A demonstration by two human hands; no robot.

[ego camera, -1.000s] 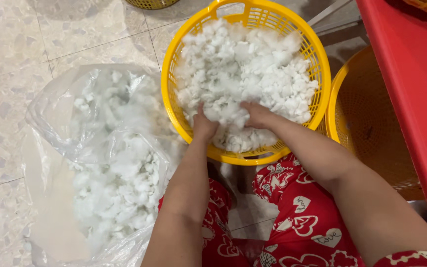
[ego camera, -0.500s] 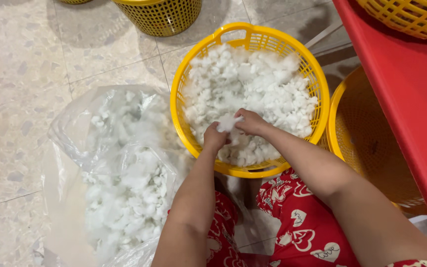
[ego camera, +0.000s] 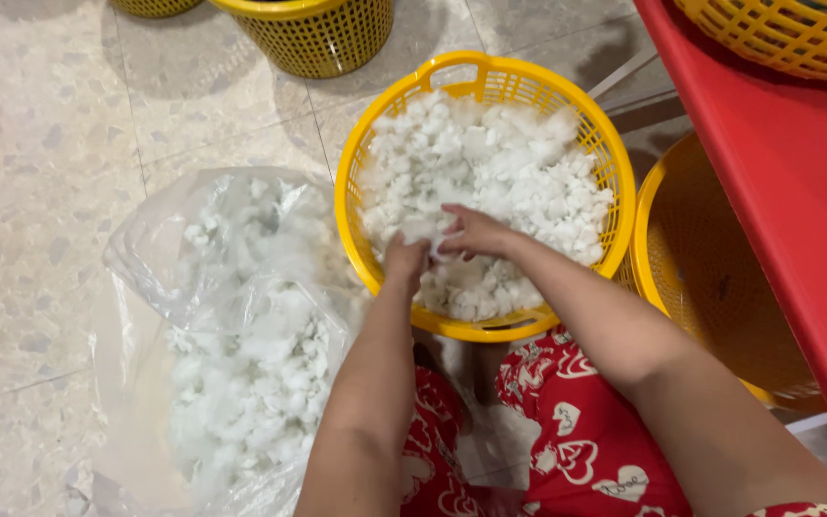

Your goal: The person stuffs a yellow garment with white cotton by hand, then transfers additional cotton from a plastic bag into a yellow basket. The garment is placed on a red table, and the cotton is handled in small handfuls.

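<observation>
A round yellow basket on the floor in front of me is full of white fluffy pieces. Both my hands meet over its near side. My left hand and my right hand pinch the same small white tuft between their fingers, just above the heap. To the left lies a clear plastic bag holding more of the white stuff.
A red table edge runs down the right, with a yellow basket on it. Another yellow basket stands beneath the table. More yellow baskets sit at the top. My red patterned lap is at the bottom. The floor is speckled tile.
My hands have lifted out of the heap and come together on a small tuft. The view has tilted up, showing more floor and baskets at the top.
</observation>
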